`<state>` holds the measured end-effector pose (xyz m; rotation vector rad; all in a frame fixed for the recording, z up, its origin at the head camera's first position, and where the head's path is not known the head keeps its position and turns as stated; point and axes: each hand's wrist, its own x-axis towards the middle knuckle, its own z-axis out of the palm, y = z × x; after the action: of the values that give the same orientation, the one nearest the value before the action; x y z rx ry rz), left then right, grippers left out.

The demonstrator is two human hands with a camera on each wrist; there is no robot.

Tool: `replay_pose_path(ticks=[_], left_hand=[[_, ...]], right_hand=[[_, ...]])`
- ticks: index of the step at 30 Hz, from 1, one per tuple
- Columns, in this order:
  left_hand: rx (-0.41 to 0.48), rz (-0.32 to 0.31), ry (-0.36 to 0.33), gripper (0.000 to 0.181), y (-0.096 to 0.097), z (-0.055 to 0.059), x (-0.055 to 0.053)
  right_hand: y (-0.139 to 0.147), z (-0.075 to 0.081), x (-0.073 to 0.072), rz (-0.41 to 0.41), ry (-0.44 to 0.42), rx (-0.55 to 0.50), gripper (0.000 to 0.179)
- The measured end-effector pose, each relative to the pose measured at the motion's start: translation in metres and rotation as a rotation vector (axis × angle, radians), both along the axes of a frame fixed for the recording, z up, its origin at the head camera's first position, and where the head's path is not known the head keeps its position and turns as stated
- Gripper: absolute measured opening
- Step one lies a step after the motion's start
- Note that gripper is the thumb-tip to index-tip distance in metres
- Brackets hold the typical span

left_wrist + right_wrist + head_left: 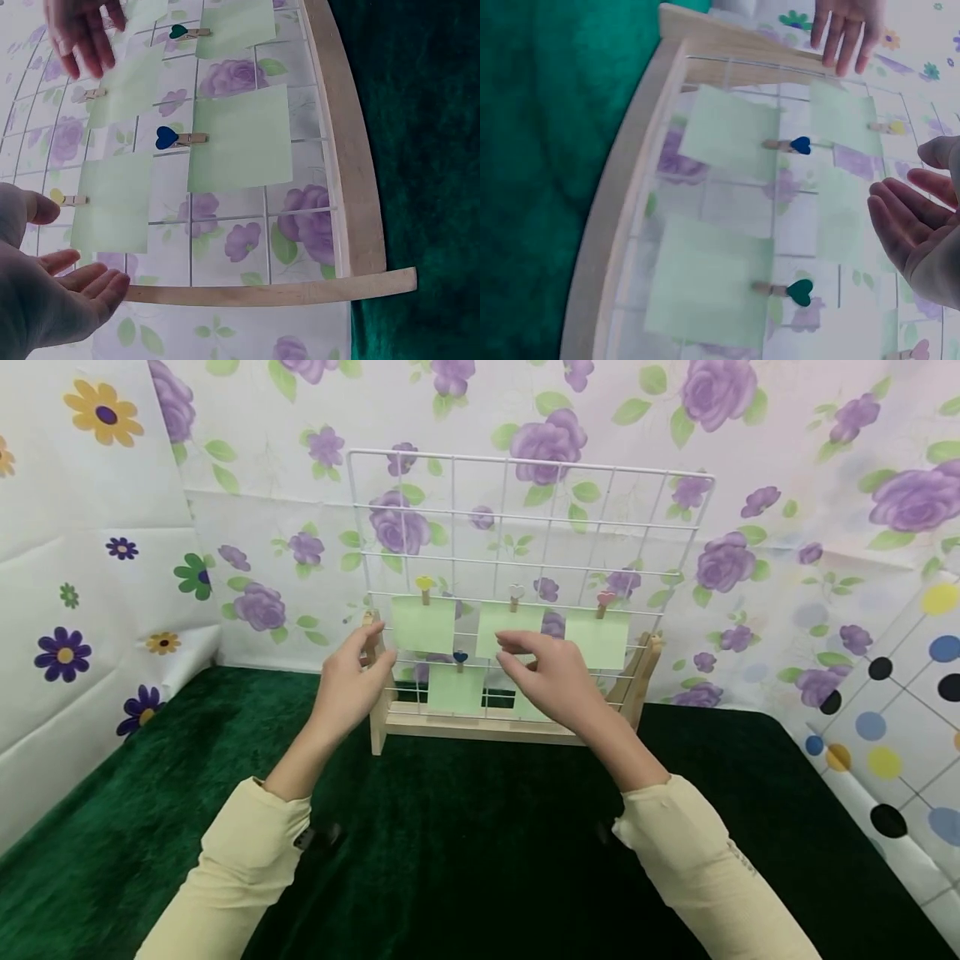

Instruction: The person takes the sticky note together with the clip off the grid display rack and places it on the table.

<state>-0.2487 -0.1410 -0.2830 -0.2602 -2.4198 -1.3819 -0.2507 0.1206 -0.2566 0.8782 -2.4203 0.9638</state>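
Several pale green paper notes hang on a white wire grid set in a wooden stand. Clothespins with hearts hold them: yellow, white and pink above, blue and green below. Beside the stand's left post, my left hand is raised with thumb and fingers apart, holding nothing. My right hand hovers before the grid, fingers loosely bent and empty. In the head view it covers the green-heart clothespin and most of the lower right note.
Dark green cloth covers the table. Behind the grid stands a floral backdrop with purple roses. A flower-print sheet is on the left, a dotted one on the right.
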Motion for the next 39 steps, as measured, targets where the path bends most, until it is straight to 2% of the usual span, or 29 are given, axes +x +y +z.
replay_pose_path(ticks=[7, 15, 20, 27, 39], left_hand=[[0.042, 0.031, 0.076, 0.047, 0.004, 0.005, -0.003], [0.056, 0.045, 0.068, 0.046, 0.009, 0.010, -0.008], [0.077, 0.060, 0.057, 0.047, 0.012, 0.012, -0.010], [0.093, 0.086, 0.056, 0.051, 0.014, 0.015, -0.014], [0.078, 0.094, 0.035, 0.050, 0.018, 0.018, -0.018]], right_hand=[[-0.016, 0.021, -0.010, -0.033, -0.098, -0.070, 0.032], [-0.034, 0.039, -0.019, -0.061, -0.197, -0.090, 0.034], [-0.047, 0.047, -0.024, -0.022, -0.248, -0.149, 0.033], [-0.064, 0.054, -0.030, 0.018, -0.260, -0.185, 0.035], [-0.078, 0.058, -0.036, -0.027, -0.307, -0.170, 0.039]])
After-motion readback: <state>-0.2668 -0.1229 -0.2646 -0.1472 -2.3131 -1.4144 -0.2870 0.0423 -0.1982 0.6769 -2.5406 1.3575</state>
